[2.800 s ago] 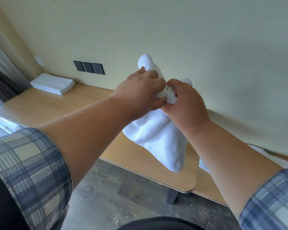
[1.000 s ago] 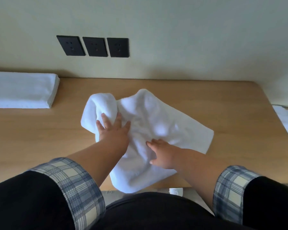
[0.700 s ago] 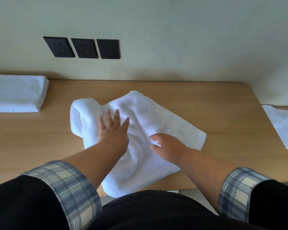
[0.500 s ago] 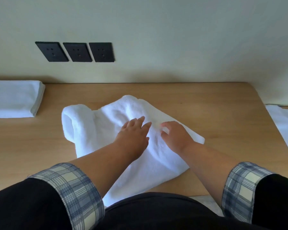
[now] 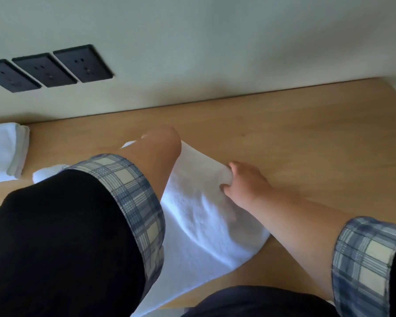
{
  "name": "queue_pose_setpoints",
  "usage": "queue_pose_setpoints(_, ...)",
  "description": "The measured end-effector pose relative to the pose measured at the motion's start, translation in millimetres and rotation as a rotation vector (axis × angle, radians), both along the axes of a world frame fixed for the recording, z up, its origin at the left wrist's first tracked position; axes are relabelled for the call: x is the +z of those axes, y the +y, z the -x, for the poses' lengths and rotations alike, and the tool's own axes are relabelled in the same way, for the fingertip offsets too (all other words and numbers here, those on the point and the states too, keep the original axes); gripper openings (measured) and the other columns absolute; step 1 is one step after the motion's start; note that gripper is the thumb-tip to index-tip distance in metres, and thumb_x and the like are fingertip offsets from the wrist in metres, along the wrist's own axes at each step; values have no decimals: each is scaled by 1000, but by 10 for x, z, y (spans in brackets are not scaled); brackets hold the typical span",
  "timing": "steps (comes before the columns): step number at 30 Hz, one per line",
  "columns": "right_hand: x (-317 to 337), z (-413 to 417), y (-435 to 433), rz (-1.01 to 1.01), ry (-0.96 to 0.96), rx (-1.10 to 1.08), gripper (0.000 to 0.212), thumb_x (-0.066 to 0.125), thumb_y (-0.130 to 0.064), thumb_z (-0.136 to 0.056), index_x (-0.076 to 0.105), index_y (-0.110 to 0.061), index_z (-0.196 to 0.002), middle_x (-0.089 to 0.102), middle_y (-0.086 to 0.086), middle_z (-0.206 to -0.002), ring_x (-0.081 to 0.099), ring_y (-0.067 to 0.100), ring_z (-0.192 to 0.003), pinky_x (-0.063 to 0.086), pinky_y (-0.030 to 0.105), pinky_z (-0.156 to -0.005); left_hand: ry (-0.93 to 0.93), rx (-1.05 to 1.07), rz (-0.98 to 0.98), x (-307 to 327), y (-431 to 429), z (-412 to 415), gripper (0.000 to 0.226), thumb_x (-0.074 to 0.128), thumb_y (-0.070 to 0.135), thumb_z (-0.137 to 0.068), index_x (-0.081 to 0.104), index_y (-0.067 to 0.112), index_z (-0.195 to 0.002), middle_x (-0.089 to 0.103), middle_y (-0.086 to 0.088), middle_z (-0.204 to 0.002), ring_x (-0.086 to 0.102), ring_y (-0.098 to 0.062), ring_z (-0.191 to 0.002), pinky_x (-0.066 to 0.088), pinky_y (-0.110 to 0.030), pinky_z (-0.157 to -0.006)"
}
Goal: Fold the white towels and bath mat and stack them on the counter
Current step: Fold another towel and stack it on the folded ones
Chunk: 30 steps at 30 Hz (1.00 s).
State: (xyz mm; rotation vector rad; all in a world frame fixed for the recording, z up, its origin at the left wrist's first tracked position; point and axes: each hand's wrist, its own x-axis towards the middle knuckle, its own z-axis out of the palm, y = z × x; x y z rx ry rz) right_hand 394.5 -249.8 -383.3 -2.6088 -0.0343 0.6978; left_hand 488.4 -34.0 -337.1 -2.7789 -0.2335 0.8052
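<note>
A white towel (image 5: 199, 216) lies spread on the wooden counter (image 5: 306, 145), its near end hanging over the front edge. My right hand (image 5: 247, 184) grips the towel's right edge, fingers and thumb curled round a raised fold. My left forearm reaches across the towel to its far edge. Only the wrist end of my left hand (image 5: 162, 138) shows, and its fingers are hidden behind it. A rolled bit of the same towel (image 5: 48, 173) peeks out left of my sleeve.
A folded white towel stack (image 5: 5, 152) sits at the counter's left by the wall. Three black wall sockets (image 5: 48, 69) are above it. The counter's rounded right corner (image 5: 391, 88) meets the wall at the far right.
My left arm has stretched forward over the towel to its far edge. My right hand has slid to the towel's right edge and taken hold of it. The view has tilted.
</note>
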Motion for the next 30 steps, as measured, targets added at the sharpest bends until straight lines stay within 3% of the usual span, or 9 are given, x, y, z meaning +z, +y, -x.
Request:
queue_pose_setpoints(8, -154, -80, -70, -21, 62, -20, 57, 76, -53, -72, 56, -25, -118, 60, -2, -116, 55, 26, -111, 48, 37, -92, 176, -19, -71, -349, -33, -256, 19, 62, 14, -84, 47, 8, -74, 45, -9, -74, 47, -27, -62, 45, -41, -68)
queue_pose_setpoints(10, -142, -127, -89, -48, 90, -28, 62, 76, -53, -70, 55, -24, -121, 60, -1, -118, 55, 27, -113, 48, 37, -94, 58, 10, 49, -246, -82, -192, 12, 61, 12, -79, 54, 15, -88, 53, -6, -83, 55, -28, -74, 47, -40, -68)
queue_pose_setpoints(12, -94, -188, -129, -102, 90, -82, 73, 75, -54, -70, 52, -22, -132, 58, 2, -127, 52, 28, -121, 45, 38, -100, -75, 43, 235, -101, -190, -103, 34, 56, 10, -78, 56, 34, -101, 58, 1, -96, 58, -26, -87, 46, -36, -70)
queue_pose_setpoints(15, 15, -330, -212, -285, 89, -191, 93, 77, -52, -76, 33, -18, -151, 48, 4, -145, 47, 24, -132, 40, 35, -108, -233, -1, 491, 97, -381, 11, 35, 48, 8, -84, 50, 42, -94, 55, 10, -91, 56, -19, -79, 43, -30, -65)
queue_pose_setpoints(18, 93, -478, -335, -402, 114, -235, 65, 77, -44, -81, 51, -23, -137, 65, -3, -116, 65, 8, -98, 47, 20, -78, -362, -42, 760, 264, -561, 50, 32, 52, 10, -89, 50, 38, -103, 58, 13, -91, 57, -12, -76, 42, -28, -62)
queue_pose_setpoints(20, 105, -538, -452, -407, 107, -241, 24, 74, -44, -84, 66, -23, -95, 65, -7, -74, 58, -1, -53, 41, 18, -49, -408, -32, 915, 291, -677, 5, 38, 56, 10, -91, 48, 35, -118, 60, 17, -98, 60, -9, -86, 45, -21, -70)
queue_pose_setpoints(21, 89, -558, -519, -412, 95, -262, 26, 72, -46, -85, 62, -22, -80, 60, -7, -64, 53, 2, -44, 38, 17, -41, -424, -23, 961, 286, -742, -19, 43, 57, 10, -92, 45, 34, -126, 60, 18, -105, 61, -8, -90, 45, -17, -74)
queue_pose_setpoints(25, 34, -591, -803, -418, 68, -451, 33, 66, -50, -86, 64, -18, -95, 63, -1, -72, 60, 16, -58, 42, 22, -47, -403, -31, 962, 153, -1095, 54, 65, 59, 8, -92, 33, 35, -145, 45, -1, -141, 58, -13, -110, 45, -28, -96)
queue_pose_setpoints(30, -84, -654, -1279, -274, 48, -611, 34, 66, -42, -86, 62, -14, -103, 70, 7, -98, 63, 24, -75, 46, 27, -64, -97, -148, 716, -161, -1531, 519, 44, 59, 28, -97, 46, 34, -138, 53, 3, -130, 55, -19, -116, 43, -32, -93)
